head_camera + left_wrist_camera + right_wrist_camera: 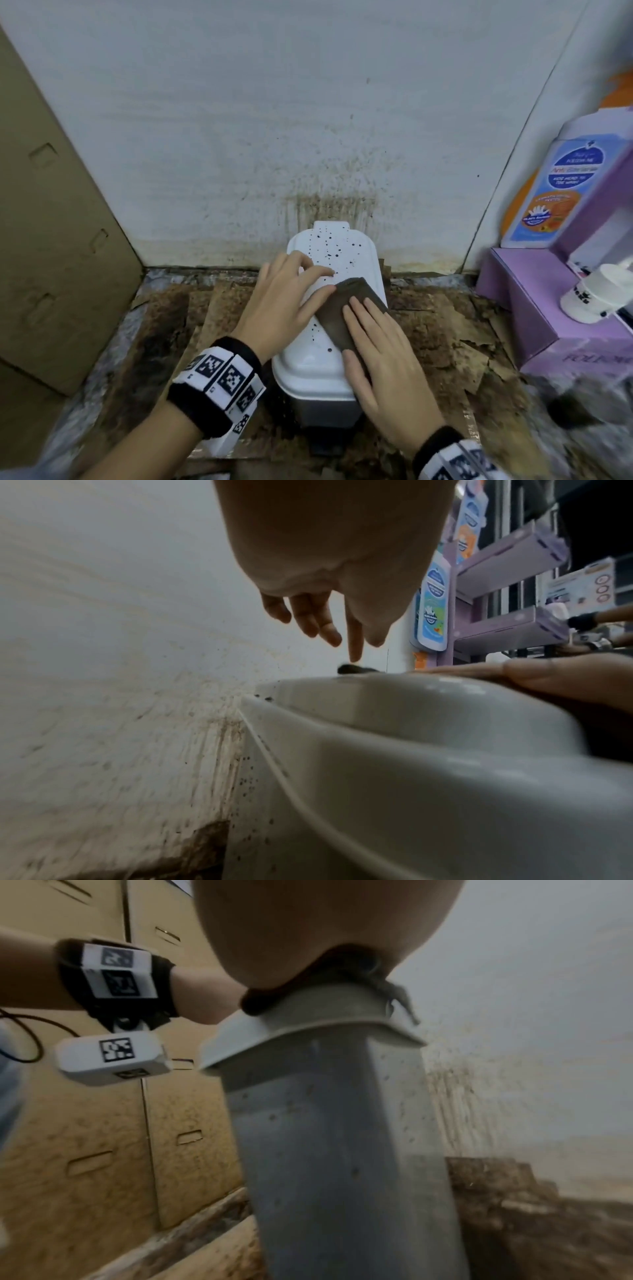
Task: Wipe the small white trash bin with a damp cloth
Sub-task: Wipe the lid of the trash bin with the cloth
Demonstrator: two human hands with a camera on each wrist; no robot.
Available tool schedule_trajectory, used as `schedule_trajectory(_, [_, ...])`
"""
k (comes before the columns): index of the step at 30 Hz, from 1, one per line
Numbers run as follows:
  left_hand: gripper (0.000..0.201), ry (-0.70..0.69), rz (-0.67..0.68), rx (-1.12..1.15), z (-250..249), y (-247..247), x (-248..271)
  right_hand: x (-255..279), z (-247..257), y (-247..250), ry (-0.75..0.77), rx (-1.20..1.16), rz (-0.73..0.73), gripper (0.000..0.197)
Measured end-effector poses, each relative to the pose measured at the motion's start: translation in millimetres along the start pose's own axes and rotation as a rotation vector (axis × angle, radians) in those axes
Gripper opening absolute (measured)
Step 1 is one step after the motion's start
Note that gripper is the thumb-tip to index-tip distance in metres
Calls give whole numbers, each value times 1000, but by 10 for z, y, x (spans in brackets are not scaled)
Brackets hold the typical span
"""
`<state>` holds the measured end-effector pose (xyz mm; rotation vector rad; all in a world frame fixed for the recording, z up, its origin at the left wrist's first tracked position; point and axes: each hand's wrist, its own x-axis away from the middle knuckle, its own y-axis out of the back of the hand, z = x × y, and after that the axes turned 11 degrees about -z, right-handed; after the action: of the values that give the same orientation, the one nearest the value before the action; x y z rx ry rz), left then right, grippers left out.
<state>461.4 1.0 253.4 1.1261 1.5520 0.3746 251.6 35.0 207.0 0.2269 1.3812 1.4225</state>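
A: While the right hand [380, 363] presses a folded dark brown cloth [346, 315] flat-fingered on the small white plastic trash bin [322, 373] by the stained wall [239, 137], progress?

B: Partial, I judge — lid's far end is speckled, sides spotted too. Left hand [284, 305] steadies the lid, fingers relaxed — gripping nothing.
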Motion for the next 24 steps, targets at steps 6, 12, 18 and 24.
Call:
schedule_trajectory(6, [97, 382, 115, 218, 94, 89, 338, -46, 268, -121, -196, 162, -85, 57])
schedule_trajectory(12, [155, 410, 318, 128, 161, 74, 615, -288, 221, -28, -204, 228, 76, 65])
schedule_trajectory(18, [146, 410, 323, 110, 113, 73, 695, -493, 61, 10, -194, 116, 212, 63])
schedule_trajectory(24, [151, 455, 366, 154, 125, 18, 723, -359, 10, 166, -150, 63, 341, 72])
